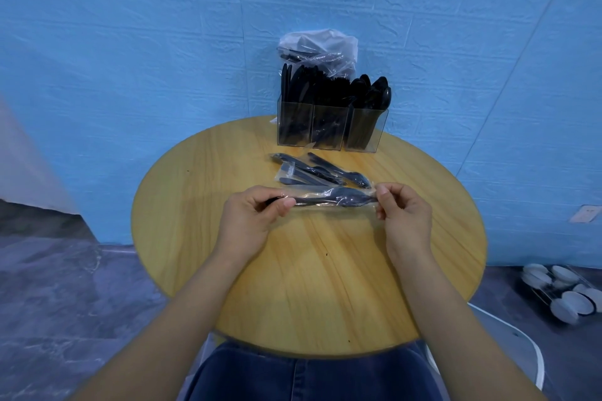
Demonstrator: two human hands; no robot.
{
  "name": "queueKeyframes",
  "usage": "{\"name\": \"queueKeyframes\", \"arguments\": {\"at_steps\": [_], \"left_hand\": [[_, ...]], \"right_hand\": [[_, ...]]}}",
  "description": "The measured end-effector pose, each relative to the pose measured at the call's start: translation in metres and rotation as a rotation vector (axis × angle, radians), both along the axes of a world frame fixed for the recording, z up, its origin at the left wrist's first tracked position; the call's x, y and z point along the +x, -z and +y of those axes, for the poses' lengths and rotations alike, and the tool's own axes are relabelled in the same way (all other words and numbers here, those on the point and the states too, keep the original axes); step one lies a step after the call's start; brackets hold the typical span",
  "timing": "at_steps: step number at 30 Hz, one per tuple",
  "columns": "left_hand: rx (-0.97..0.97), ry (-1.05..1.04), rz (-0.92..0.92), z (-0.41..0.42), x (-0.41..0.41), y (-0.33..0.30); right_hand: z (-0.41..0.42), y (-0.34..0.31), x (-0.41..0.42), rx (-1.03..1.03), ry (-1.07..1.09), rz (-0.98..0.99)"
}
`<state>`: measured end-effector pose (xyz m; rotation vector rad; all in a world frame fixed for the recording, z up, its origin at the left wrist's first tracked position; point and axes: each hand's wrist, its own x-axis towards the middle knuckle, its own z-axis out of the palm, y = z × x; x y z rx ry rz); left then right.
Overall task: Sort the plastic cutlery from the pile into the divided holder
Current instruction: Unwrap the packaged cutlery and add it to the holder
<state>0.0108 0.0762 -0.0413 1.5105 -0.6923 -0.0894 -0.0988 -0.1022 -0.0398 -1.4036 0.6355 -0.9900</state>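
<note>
Cutlery packet (329,200) is lying crosswise above the table (312,286); we are pinching its handle end in our left hand (252,216) and its wrapper tip in our right hand (402,210), holder (330,128) waiting beyond.

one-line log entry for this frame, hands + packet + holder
left hand: pinches wrapped cutlery packet | right hand: pinches its other end | packet: held above table | pile: still wrapped | divided holder: holds cutlery

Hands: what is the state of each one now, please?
Left hand: pinches the handle end of the clear plastic packet of black cutlery.
Right hand: pinches the packet's other end.
</note>
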Motion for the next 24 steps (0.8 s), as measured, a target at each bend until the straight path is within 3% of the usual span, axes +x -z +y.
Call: {"name": "queueKeyframes", "arguments": {"at_steps": [7,15,24], "left_hand": [[-0.049,-0.047,0.094,0.013,0.009,-0.006],[-0.104,-0.377,0.144,0.045,0.037,-0.030],[-0.351,-0.335,0.284,0.011,0.036,-0.063]], "right_hand": [[-0.016,0.007,0.001,0.021,0.199,0.046],[-0.014,0.005,0.005,-0.158,0.258,0.203],[0.009,-0.004,0.006,-0.600,0.040,0.492]]}}
